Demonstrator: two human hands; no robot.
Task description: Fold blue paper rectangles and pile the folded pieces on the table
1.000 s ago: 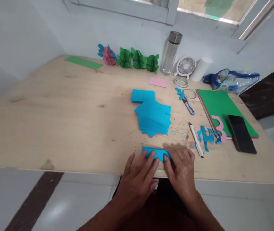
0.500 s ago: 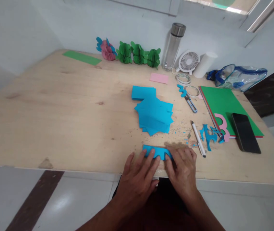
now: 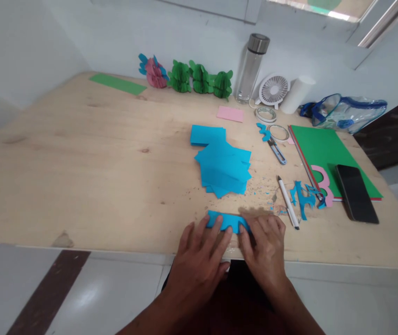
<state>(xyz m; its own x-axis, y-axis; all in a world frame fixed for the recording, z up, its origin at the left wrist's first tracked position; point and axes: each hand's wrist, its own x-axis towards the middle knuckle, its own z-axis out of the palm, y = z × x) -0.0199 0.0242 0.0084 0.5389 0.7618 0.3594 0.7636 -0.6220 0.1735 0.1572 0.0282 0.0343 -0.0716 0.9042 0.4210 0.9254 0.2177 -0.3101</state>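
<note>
A folded blue paper strip (image 3: 232,219) lies near the front edge of the wooden table. My left hand (image 3: 202,253) rests on its left part with fingers spread and fingertips pressing down. At the strip's right end, my right hand (image 3: 265,244) holds the paper between thumb and bent fingers. Beyond the strip is a loose pile of blue paper pieces (image 3: 223,165), with a neater blue paper stack (image 3: 207,135) behind it. A white pen (image 3: 288,202) lies to the right of my right hand, beside blue paper scraps (image 3: 303,197).
Right side: a phone (image 3: 357,193), green paper sheets (image 3: 324,149), a pink cutout (image 3: 323,184), a cutter (image 3: 277,151) and tape rolls (image 3: 266,114). Along the wall: green paper crafts (image 3: 200,79), a glass bottle (image 3: 250,72), a small fan (image 3: 273,89) and a clear pouch (image 3: 352,111).
</note>
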